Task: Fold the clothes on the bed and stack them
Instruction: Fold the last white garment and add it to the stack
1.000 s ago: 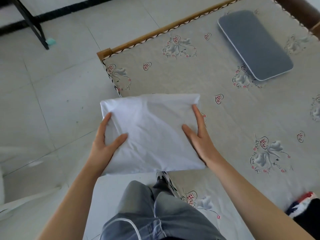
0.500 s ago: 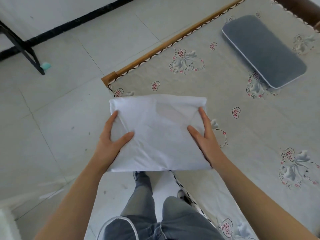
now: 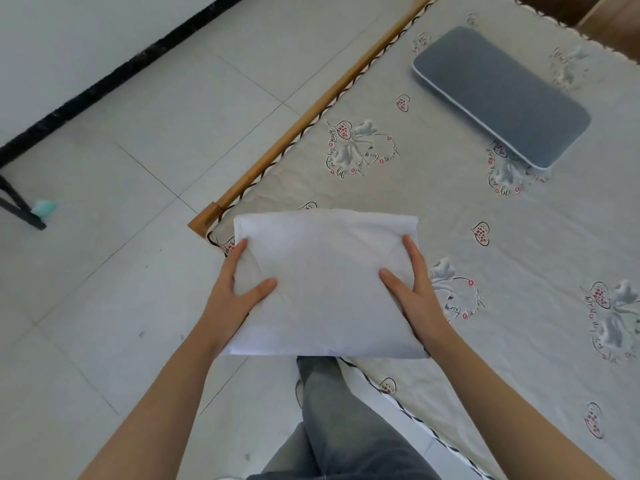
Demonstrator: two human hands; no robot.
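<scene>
A white garment (image 3: 325,282), folded into a neat rectangle, hangs in the air over the near corner of the bed (image 3: 433,209). My left hand (image 3: 239,292) grips its left edge, thumb on top and the fingers hidden underneath. At the right edge my right hand (image 3: 414,289) holds it the same way, thumb lying on the cloth. The bed carries a beige sheet printed with grey flowers and red hearts.
A flat grey pad (image 3: 502,95) lies on the bed at the far right. The wooden bed rail (image 3: 311,119) runs along the left side above a pale tiled floor. A black table leg (image 3: 20,209) and a small teal object (image 3: 44,206) sit at far left. My jeans-clad legs (image 3: 332,420) stand below.
The folded white garment stays held between both hands. The view has turned towards the bed's far end, so the pad and bed corner have shifted down and right in the frame.
</scene>
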